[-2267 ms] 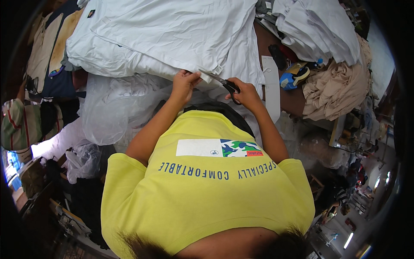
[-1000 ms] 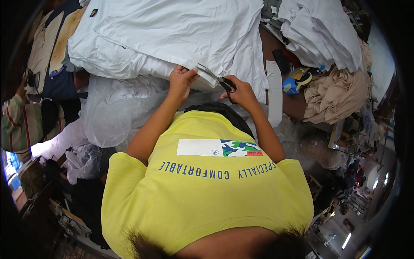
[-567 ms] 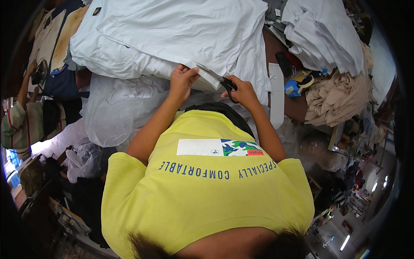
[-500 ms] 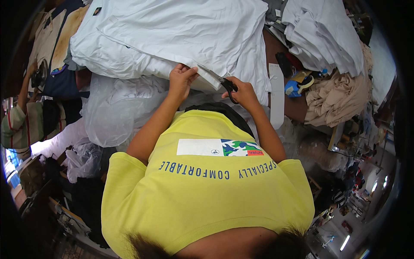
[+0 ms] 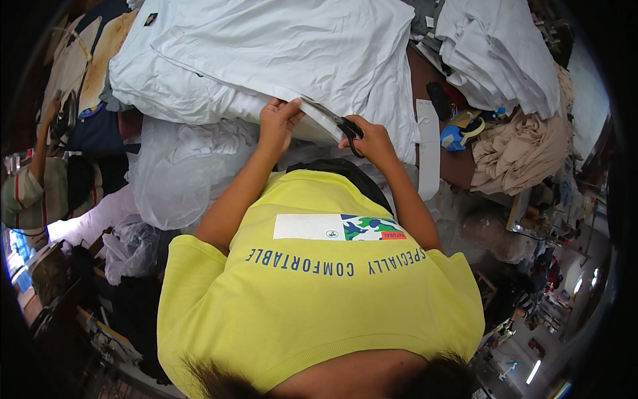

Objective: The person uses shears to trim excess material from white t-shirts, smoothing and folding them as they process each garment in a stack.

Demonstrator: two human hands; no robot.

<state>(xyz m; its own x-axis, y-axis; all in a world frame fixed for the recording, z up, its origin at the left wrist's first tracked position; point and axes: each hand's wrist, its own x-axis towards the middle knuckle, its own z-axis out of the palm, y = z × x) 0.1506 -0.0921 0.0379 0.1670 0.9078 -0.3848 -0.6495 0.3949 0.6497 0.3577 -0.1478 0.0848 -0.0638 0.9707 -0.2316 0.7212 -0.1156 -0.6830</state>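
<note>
White garments (image 5: pixel 266 46) lie in a broad, layered pile across the table in front of me. My left hand (image 5: pixel 279 120) pinches the near edge of the top white cloth between thumb and fingers. Black-handled scissors (image 5: pixel 349 132) are in my right hand (image 5: pixel 369 141), with fingers through the handles. Their blades lie along the cloth's near edge and point up and left toward my left fingertips. Whether the blades have fabric between them is too fine to make out.
Clear plastic bags (image 5: pixel 179 173) hang at the table's near left. Right of the pile are a white card strip (image 5: pixel 428 146), a tape roll in a blue holder (image 5: pixel 460 130), beige cloth (image 5: pixel 518 156) and more white garments (image 5: pixel 498 53). At far left another person (image 5: pixel 33 193) handles an iron (image 5: pixel 65 116).
The scissors and my right hand have shifted very slightly left along the cloth edge. My left hand keeps its pinch in nearly the same spot.
</note>
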